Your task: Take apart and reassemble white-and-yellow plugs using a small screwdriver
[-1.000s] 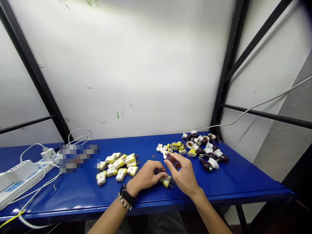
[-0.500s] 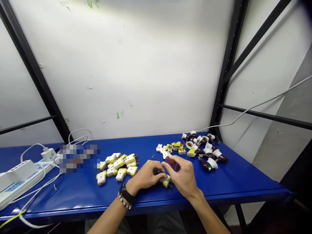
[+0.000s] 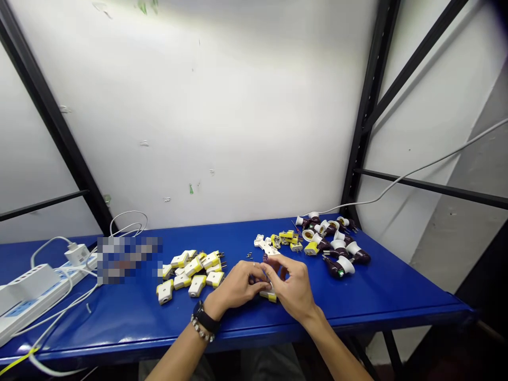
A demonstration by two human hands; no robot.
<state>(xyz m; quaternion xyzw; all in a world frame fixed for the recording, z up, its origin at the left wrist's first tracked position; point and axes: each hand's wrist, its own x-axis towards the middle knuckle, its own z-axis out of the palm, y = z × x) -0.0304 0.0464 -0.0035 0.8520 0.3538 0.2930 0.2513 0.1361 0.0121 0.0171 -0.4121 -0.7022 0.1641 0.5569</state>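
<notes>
At the near edge of the blue metal table [image 3: 317, 324], 2 bare hands close together over a small job. The left hand [image 3: 236, 288] curled tight around a yellow-and-white plug [image 3: 269, 297], fingers closed against its body, no gap left open. The right hand [image 3: 293, 293] bent inward just above, fingertips pinched together around a dark red tool handle [image 3: 265, 258], only a sliver of it showing, the tip hidden, so no telling exactly where it meets the plug. The plug itself between both hands, mostly covered, only its yellow lower edge in sight, resting near the table's front edge or slightly above it, impossible to tell which.

A black watch [image 3: 204, 317] and a beaded bracelet [image 3: 201, 331] on the left wrist. Just left of the hands, a cluster of about 12 finished-looking yellow-and-white plugs [image 3: 192, 272], metal pins out. Straight ahead, tiny screws [image 3: 249, 255] and white T-shaped parts [image 3: 265, 244]. Farther right, a heap of dark maroon and white lamp holders [image 3: 339, 259] with yellow plug pieces [image 3: 288, 237] beside them. At the far left, a white power strip [image 3: 27, 288] with loose white cables [image 3: 59, 301], next to a blurred patch [image 3: 129, 259]. Behind everything, a white wall [image 3: 198, 106] between black steel shelf uprights [image 3: 369, 106].
</notes>
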